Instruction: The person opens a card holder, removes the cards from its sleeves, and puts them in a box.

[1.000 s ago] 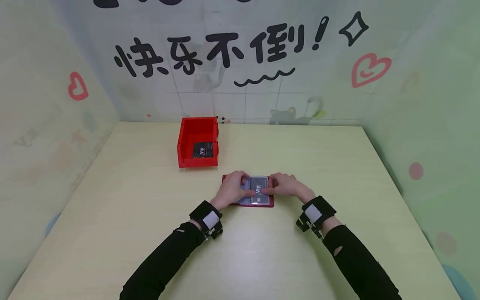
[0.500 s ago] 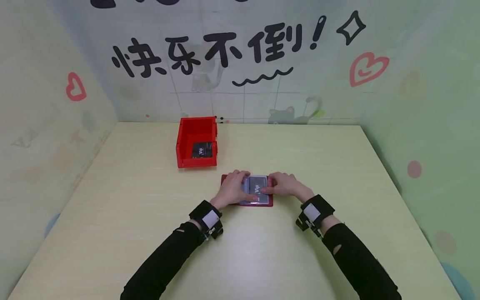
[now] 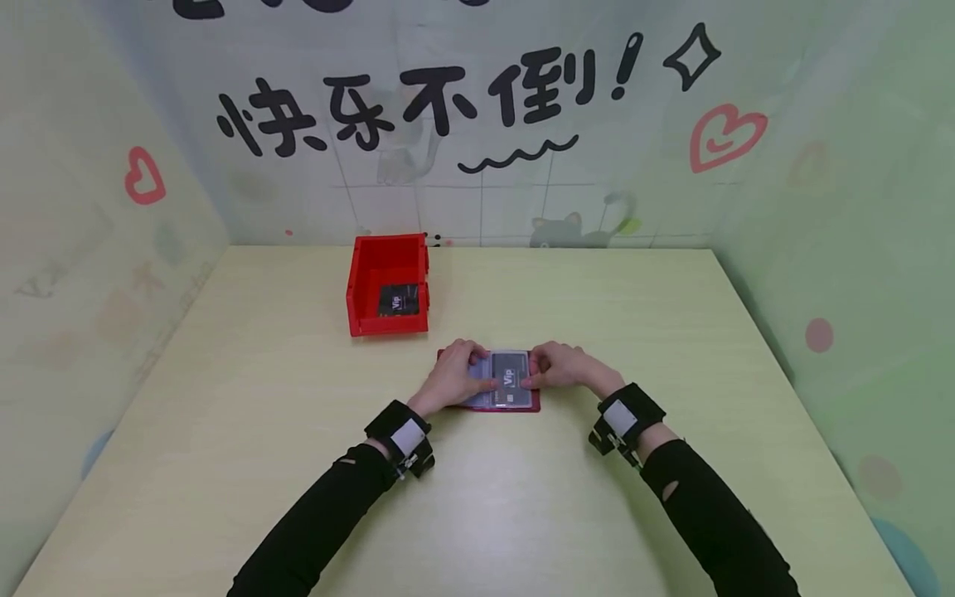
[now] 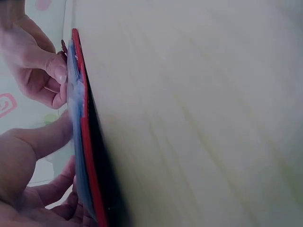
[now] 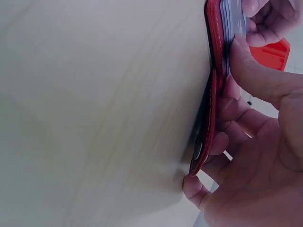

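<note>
A red card holder (image 3: pixel 535 405) lies spread on the table, its clear bluish sleeves (image 3: pixel 481 400) facing up. In the right-hand sleeve shows a dark card (image 3: pixel 511 367) marked "Vip". My left hand (image 3: pixel 448 380) grips the holder's left part, thumb reaching across the sleeves to the card's left edge. At the right edge my right hand (image 3: pixel 565 366) pinches the sleeves between thumb and curled fingers. From the side, the left wrist view shows the red cover (image 4: pixel 89 142) under the stacked sleeves. A flap with a snap (image 5: pixel 203 137) sticks out under the right fingers in the right wrist view.
Behind the holder, to the left, stands a red open bin (image 3: pixel 388 325) with a black "Vip" card (image 3: pixel 399 300) inside. A printed backdrop (image 3: pixel 448 199) rises along the table's back edge, with more fabric at both sides.
The left thumb slid right over the card's lower part, then drew back left to its edge. The right hand keeps its hold, and the holder stays in place.
</note>
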A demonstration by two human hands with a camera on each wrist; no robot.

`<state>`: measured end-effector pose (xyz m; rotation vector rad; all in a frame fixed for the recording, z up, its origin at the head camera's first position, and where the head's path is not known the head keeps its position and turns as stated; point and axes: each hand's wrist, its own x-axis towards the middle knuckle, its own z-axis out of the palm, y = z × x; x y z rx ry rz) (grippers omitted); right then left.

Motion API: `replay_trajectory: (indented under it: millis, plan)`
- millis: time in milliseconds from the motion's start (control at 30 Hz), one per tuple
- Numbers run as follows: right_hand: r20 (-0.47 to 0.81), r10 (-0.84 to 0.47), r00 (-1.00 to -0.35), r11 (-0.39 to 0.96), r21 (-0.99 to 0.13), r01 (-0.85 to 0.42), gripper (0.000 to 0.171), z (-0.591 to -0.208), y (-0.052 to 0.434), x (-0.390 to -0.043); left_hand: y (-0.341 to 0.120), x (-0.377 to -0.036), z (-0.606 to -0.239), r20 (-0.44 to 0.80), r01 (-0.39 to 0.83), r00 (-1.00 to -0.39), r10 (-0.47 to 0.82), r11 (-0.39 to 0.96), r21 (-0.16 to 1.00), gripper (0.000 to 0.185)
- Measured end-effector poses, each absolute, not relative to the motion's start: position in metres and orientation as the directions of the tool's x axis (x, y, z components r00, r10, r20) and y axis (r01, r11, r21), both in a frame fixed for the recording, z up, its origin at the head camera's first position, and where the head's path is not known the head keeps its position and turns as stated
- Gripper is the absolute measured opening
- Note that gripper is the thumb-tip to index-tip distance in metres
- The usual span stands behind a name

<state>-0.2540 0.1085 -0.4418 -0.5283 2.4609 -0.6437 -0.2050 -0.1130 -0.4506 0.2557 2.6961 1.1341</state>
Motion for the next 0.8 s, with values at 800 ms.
replay_trajectory:
  millis: [800]
  plan:
    - [-0.373, -0.470, -0.800, 0.826, -0.506, -0.249, 0.031, -0.445, 0.106, -0.252, -0.104, -0.215, -0.441, -0.278, -0.103, -0.951, 0.131, 0.717, 0.690, 0.027]
